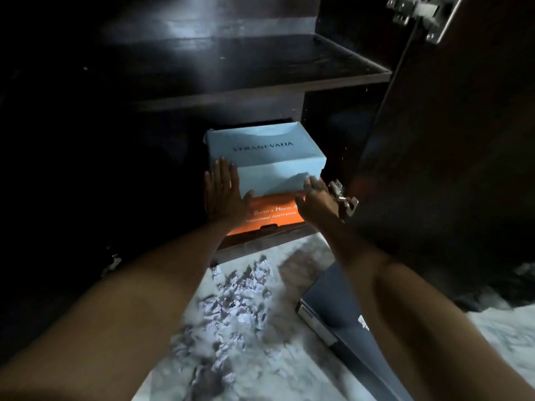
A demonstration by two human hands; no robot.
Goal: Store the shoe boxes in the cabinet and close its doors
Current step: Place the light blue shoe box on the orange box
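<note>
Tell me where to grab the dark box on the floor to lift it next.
Take the dark box by its two long sides, coming from above. It lies flat on the floor, right of the crumpled paper, long sides apparently clear; its far end sits under the right forearm.

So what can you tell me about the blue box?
The blue box looks like pale cardboard with a lid and dark lettering on top. It sits level on an orange box on the cabinet's bottom shelf, its front end facing out. The left hand lies flat with straight fingers against its front left corner. The right hand touches its front right bottom edge, fingers blurred. The lid's back looks a bit crumpled.
</note>
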